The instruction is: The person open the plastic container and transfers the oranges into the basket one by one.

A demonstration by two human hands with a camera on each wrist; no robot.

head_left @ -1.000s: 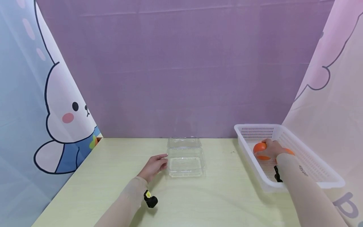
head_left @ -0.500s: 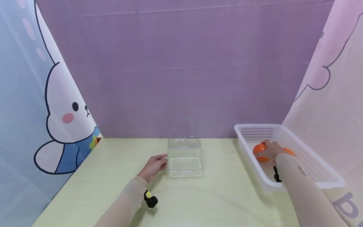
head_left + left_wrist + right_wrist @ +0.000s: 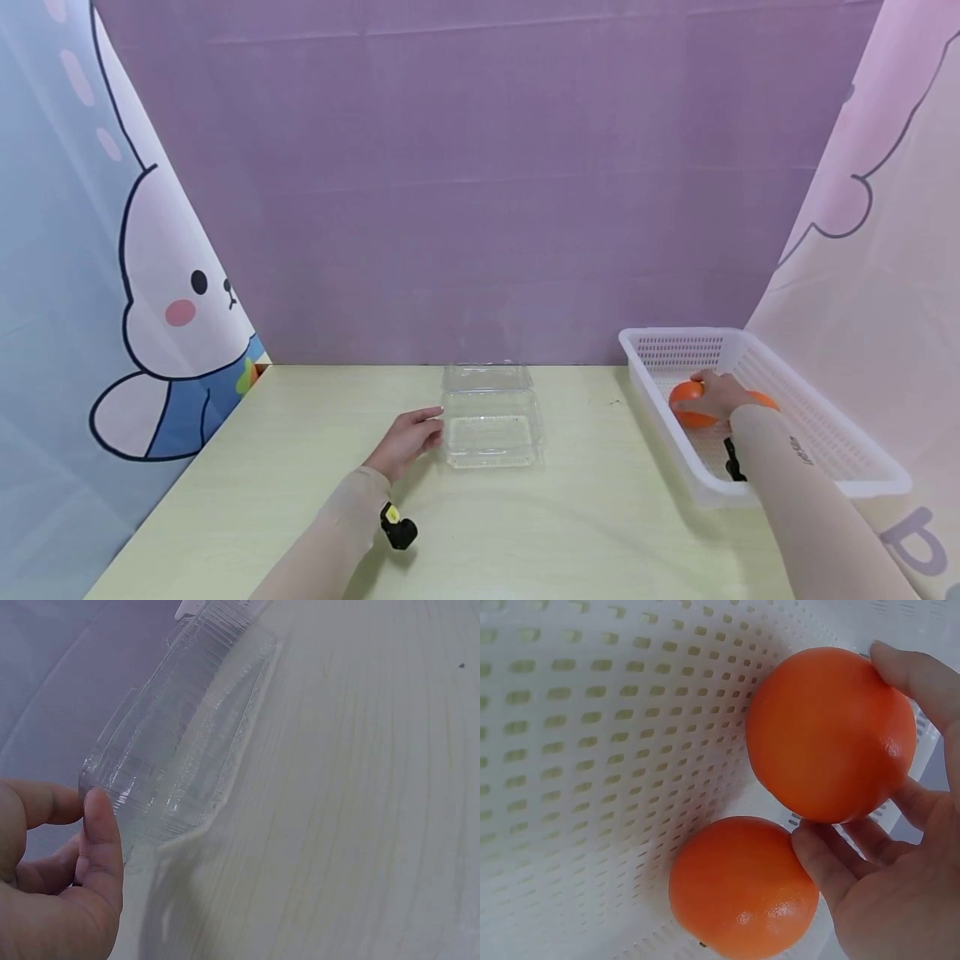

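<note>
My left hand point(image 3: 405, 442) pinches the left rim of a clear plastic clamshell box point(image 3: 491, 433), which lies with its lid raised at the back. In the left wrist view, the thumb and forefinger meet at a corner of the clear box point(image 3: 172, 735). Inside a white perforated basket point(image 3: 675, 442), my right hand point(image 3: 716, 396) holds a smooth round orange fruit point(image 3: 829, 735), with the thumb on one side and fingers on the other. A second fruit point(image 3: 742, 892) of the same kind lies beside it, close to a fingertip.
The basket stands at the right of the pale wood table point(image 3: 525, 533), near the printed side curtain point(image 3: 877, 333). A purple cloth point(image 3: 450, 192) hangs behind the table. Another curtain with a cartoon animal point(image 3: 180, 292) borders the left side.
My right hand has shifted slightly about the fruit in the basket. The left hand and the clear box have stayed in place.
</note>
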